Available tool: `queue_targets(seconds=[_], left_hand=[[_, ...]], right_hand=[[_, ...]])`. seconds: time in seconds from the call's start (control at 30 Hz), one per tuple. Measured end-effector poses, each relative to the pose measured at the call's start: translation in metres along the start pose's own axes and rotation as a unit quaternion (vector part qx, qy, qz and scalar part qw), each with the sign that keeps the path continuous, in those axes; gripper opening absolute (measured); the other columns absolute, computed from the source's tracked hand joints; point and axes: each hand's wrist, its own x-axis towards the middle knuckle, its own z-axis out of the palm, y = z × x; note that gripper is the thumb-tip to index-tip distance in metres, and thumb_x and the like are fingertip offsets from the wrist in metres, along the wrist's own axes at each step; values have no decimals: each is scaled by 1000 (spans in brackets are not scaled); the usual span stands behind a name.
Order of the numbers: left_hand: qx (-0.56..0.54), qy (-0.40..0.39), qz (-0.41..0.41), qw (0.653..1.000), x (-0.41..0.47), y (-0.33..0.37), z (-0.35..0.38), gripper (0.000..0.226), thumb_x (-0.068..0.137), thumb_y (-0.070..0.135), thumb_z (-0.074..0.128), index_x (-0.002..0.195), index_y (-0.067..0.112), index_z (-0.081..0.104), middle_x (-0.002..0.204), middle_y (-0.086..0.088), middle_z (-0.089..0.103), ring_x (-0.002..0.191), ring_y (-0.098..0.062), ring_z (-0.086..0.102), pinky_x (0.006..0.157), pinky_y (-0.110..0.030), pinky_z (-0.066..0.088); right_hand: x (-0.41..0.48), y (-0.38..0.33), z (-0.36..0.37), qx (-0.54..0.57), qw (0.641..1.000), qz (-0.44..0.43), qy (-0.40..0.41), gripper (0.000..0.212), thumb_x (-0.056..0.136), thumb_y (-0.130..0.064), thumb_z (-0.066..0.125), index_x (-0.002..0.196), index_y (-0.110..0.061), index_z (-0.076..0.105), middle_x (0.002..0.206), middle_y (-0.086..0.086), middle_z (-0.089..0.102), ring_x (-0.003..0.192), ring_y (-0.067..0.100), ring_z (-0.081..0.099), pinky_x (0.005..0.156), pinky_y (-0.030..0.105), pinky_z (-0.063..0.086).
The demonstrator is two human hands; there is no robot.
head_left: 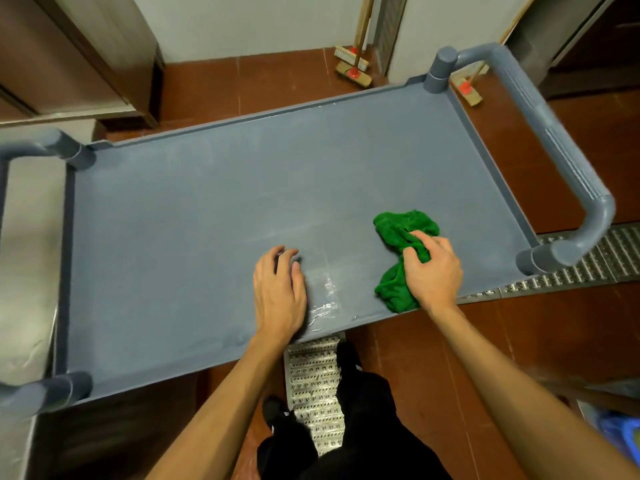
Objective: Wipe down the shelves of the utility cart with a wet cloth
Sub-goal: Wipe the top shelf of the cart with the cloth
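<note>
The grey utility cart's top shelf (214,202) fills the middle of the view, with a tubular handle at each end. A crumpled green cloth (398,230) lies on the shelf near its front right. My right hand (433,268) grips the cloth's middle, fingers curled into it. My left hand (278,289) rests palm down on the shelf near the front edge, fingers relaxed and holding nothing. A wet streak (323,299) glistens on the shelf between my two hands.
Brooms (353,67) lean against the far wall on the red tile floor. A metal drain grate (588,258) runs under the cart's right end and past my feet. A steel unit (24,271) stands at the left, cabinets behind.
</note>
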Motion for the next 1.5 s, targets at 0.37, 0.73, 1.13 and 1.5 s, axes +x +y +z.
queue_targets(seconds=[0.37, 0.73, 1.13, 1.5], left_hand=[[5, 30, -19, 999, -23, -78, -77, 32, 104, 24, 41, 125, 11, 61, 133, -9, 54, 125, -22, 47, 106, -33, 38], [17, 68, -46, 997, -41, -150, -143, 30, 104, 21, 43, 126, 11, 61, 132, -9, 54, 123, -22, 48, 106, -37, 40], [-20, 65, -41, 997, -62, -180, -179, 36, 103, 28, 38, 130, 13, 58, 125, -3, 59, 118, -18, 50, 100, -19, 31], [-366, -78, -245, 895, -60, -141, -188, 57, 98, 59, 33, 121, 22, 69, 121, -3, 71, 117, -17, 63, 111, -38, 42]], right_hand=[[-85, -81, 81, -21, 997, -44, -55, 40, 84, -35, 62, 124, -35, 66, 117, -3, 58, 104, 24, 59, 83, 34, 46], [-165, -154, 158, 6, 996, -50, -80, 39, 82, -38, 62, 121, -38, 66, 116, -5, 56, 102, 23, 60, 82, 36, 48], [-226, -213, 203, 10, 980, -87, -179, 40, 84, -41, 58, 124, -40, 63, 115, -8, 56, 104, 16, 57, 81, 31, 44], [-247, -226, 160, 394, 892, 139, -175, 21, 88, -2, 57, 95, -20, 65, 87, -2, 68, 78, 10, 64, 65, 19, 50]])
